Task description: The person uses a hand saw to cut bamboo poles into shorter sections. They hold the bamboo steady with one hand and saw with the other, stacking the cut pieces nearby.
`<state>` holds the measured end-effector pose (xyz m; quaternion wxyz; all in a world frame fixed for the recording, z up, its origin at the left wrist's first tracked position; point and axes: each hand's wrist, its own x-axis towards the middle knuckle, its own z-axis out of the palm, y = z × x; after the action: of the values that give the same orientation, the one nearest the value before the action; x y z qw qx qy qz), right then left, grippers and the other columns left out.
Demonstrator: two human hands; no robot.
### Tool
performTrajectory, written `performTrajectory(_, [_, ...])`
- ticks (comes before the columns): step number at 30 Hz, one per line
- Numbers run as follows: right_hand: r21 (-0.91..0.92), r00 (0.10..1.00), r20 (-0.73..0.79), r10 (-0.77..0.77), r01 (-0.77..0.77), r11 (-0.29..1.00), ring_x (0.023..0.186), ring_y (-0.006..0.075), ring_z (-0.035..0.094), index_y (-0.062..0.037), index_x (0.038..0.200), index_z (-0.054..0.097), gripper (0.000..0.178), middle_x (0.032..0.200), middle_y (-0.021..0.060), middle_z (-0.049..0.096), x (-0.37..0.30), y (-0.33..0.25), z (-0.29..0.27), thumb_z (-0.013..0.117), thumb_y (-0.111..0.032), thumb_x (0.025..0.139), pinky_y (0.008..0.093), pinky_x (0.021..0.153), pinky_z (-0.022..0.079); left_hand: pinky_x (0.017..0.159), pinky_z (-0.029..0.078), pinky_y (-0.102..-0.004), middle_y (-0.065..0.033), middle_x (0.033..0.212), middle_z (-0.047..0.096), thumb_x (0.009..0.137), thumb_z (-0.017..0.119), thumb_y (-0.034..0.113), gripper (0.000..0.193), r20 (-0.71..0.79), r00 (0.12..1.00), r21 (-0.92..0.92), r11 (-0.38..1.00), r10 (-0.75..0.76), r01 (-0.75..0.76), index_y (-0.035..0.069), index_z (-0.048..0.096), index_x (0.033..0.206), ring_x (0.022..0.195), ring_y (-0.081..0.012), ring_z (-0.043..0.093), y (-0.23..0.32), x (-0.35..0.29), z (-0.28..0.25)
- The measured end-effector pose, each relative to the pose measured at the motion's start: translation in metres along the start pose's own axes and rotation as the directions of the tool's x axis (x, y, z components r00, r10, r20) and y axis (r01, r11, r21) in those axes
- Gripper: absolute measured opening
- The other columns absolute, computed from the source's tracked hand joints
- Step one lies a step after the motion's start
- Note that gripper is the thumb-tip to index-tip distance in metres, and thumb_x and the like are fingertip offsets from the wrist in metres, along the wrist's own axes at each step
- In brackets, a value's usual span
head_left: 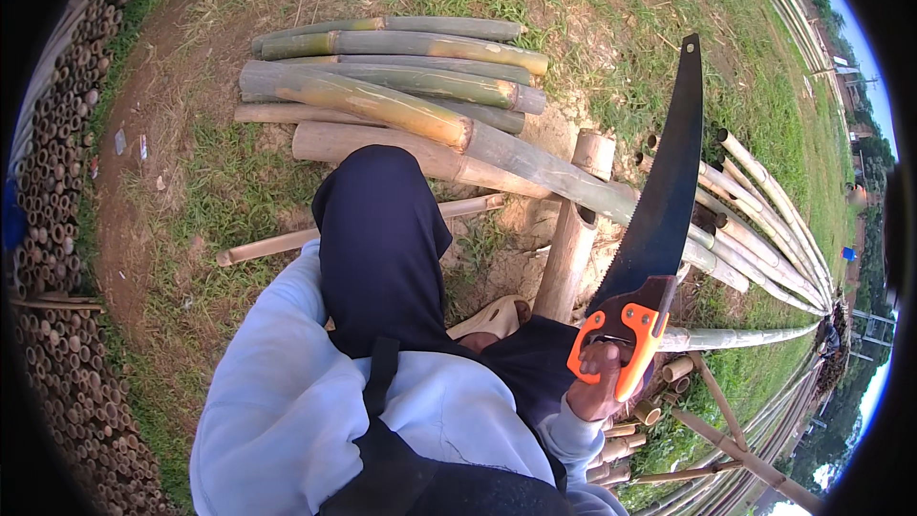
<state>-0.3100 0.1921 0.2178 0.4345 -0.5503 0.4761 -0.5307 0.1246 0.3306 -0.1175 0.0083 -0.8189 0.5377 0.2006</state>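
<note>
My right hand point(598, 384) is wrapped round the orange and dark handle of a handsaw point(661, 167). The long dark blade points up and away, its toothed edge to the left, in front of a green bamboo pole point(544, 168). Whether the teeth touch the pole I cannot tell. That pole lies slantwise beside an upright bamboo post point(565, 263), near a short cut bamboo piece point(594, 154). My left arm, in a pale blue sleeve point(277, 325), reaches toward my dark-clothed knee point(382, 229); the left hand is hidden.
Several cut bamboo lengths point(430, 45) lie stacked on grass and dirt ahead. Long poles point(764, 191) stretch away at right. A split bamboo strip point(267, 247) lies left of my knee. Bamboo ends point(57, 191) are piled high at far left. My sandalled foot point(489, 320) is near the post.
</note>
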Motion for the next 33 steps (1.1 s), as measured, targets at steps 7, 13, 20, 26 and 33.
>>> performTrajectory(7, [-0.005,0.999,0.024,-0.043,0.043,0.999,0.053,0.0123,0.05,0.0022,0.089,0.064,0.017,0.06,0.0047,0.056,-0.003,0.003,-0.006,0.064,-0.015,0.093,0.0299,0.062,0.048,0.097,0.046,-0.0452,-0.0058,0.121,0.062,0.086,0.063,0.026,0.048,0.0,0.995,-0.093,0.991,-0.095,0.095,0.013,0.057,0.132,0.11,-0.0284,0.06,-0.009,-0.022,0.005])
performTrajectory(13, [0.018,0.999,-0.021,-0.048,0.049,0.999,0.054,0.0137,0.051,0.0011,0.086,0.062,0.016,0.06,0.0047,0.055,-0.002,0.006,-0.015,0.063,-0.013,0.093,0.0316,0.066,0.049,0.094,0.049,-0.045,-0.0055,0.118,0.062,0.086,0.061,0.024,0.047,-0.168,0.985,-0.128,0.992,-0.026,0.004,0.013,0.058,0.131,0.106,-0.0285,0.061,-0.028,-0.02,-0.024])
performTrajectory(20, [0.06,1.0,-0.003,0.008,-0.008,0.998,0.056,0.016,0.051,-0.002,0.08,0.057,0.018,0.06,0.0053,0.054,-0.002,0.007,-0.022,0.06,-0.011,0.095,0.0346,0.072,0.049,0.089,0.052,-0.0433,-0.0065,0.103,0.061,0.085,0.063,0.019,0.056,-0.285,0.922,0.144,0.963,0.261,-0.228,0.026,0.054,0.14,0.103,-0.0311,0.064,-0.034,0.046,-0.111])
performTrajectory(26, [0.064,0.999,-0.037,-0.013,0.015,0.998,0.057,0.0134,0.05,-0.0022,0.081,0.058,0.018,0.061,0.005,0.054,-0.008,0.009,-0.032,0.06,-0.012,0.096,0.0303,0.065,0.048,0.088,0.053,-0.0442,-0.0076,0.105,0.063,0.084,0.073,0.039,0.058,-0.486,0.756,0.252,0.898,0.439,-0.359,0.024,0.056,0.138,0.1,-0.0324,0.065,-0.001,0.069,-0.228])
performTrajectory(33, [0.094,0.999,-0.041,-0.013,0.017,0.995,0.055,0.0115,0.047,-0.0026,0.084,0.058,0.018,0.061,0.0039,0.052,-0.003,0.004,-0.029,0.061,-0.015,0.097,0.0283,0.063,0.047,0.085,0.053,-0.0441,-0.0076,0.098,0.066,0.082,0.071,0.059,0.065,-0.454,0.665,0.301,0.804,0.593,-0.512,0.012,0.063,0.127,0.099,-0.0296,0.066,0.095,0.085,-0.298])
